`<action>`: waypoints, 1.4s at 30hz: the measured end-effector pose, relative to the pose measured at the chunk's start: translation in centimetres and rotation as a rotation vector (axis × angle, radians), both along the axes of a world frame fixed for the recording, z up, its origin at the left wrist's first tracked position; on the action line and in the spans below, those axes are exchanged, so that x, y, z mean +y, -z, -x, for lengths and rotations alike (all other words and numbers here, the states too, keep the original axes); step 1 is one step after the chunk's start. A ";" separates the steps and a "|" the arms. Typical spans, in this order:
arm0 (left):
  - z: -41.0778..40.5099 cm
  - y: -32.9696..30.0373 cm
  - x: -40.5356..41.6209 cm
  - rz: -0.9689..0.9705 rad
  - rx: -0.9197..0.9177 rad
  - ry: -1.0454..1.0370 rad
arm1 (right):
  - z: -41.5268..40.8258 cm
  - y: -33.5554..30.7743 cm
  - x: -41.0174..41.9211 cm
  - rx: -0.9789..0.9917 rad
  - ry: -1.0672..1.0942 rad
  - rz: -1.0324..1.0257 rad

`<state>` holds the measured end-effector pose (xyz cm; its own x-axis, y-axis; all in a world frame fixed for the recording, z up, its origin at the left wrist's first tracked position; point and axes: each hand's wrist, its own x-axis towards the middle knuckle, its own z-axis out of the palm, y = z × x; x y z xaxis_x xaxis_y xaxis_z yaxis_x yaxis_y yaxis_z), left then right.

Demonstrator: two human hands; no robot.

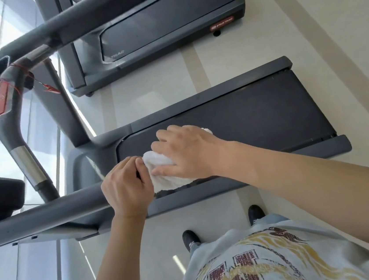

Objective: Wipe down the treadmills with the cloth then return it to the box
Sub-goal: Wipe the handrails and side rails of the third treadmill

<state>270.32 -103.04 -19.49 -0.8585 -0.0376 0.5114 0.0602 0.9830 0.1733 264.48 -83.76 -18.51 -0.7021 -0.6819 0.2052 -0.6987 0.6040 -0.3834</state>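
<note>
Cloth, white terry (159,165), sits bunched on the grey side handrail (49,212) of the near dark treadmill (233,115). My right hand (187,153) lies flat on it, fingers spread, covering most of it. My left hand (124,188) pinches its edge, probably thumb and forefinger; fingertips hidden. Second treadmill (165,22) behind, cut off at top.

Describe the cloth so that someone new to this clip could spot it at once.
Find the nearer treadmill, the one right in front of the person. By its near side rail, a white cloth sits between the left hand and right hand. It is the only white, fluffy thing among dark machine parts.
</note>
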 end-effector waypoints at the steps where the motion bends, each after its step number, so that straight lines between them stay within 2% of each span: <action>1: 0.0 0.0 0.2 -0.007 -0.004 -0.006 | -0.2 0.2 0.5 0.025 -0.009 0.029; 4: -0.1 0.0 0.2 -0.024 -0.035 -0.014 | -0.9 0.7 2.5 0.050 -0.016 0.066; 7: -0.2 0.1 0.0 -0.021 -0.060 -0.017 | -1.5 1.0 4.3 -0.005 0.017 0.112; 11: -0.1 0.1 0.1 -0.036 -0.051 -0.021 | -1.9 0.9 2.8 -0.010 0.140 0.132; 16: -0.1 0.2 0.1 -0.050 -0.061 -0.030 | 0.2 -0.7 -0.1 -0.365 0.211 0.085; 18: -0.2 0.1 0.1 -0.051 -0.071 -0.031 | 0.6 -0.8 -0.1 -0.409 0.188 0.090; 20: -0.2 0.0 0.1 -0.059 -0.074 -0.038 | 0.2 -0.6 0.3 -0.357 0.164 0.112; 25: -0.3 -0.1 0.2 -0.067 -0.080 -0.033 | -2.1 0.7 2.5 -0.068 0.158 0.185; 32: -0.5 -1.1 0.0 -0.126 -0.209 0.002 | -2.2 1.0 2.0 0.175 0.132 0.103; 36: -0.8 -2.1 -1.6 -0.295 -0.286 0.145 | -1.7 0.9 -0.1 0.262 0.107 0.081; 42: -3.4 -2.9 -8.9 -0.256 -0.268 0.132 | -1.8 0.4 -4.3 0.360 0.175 -0.039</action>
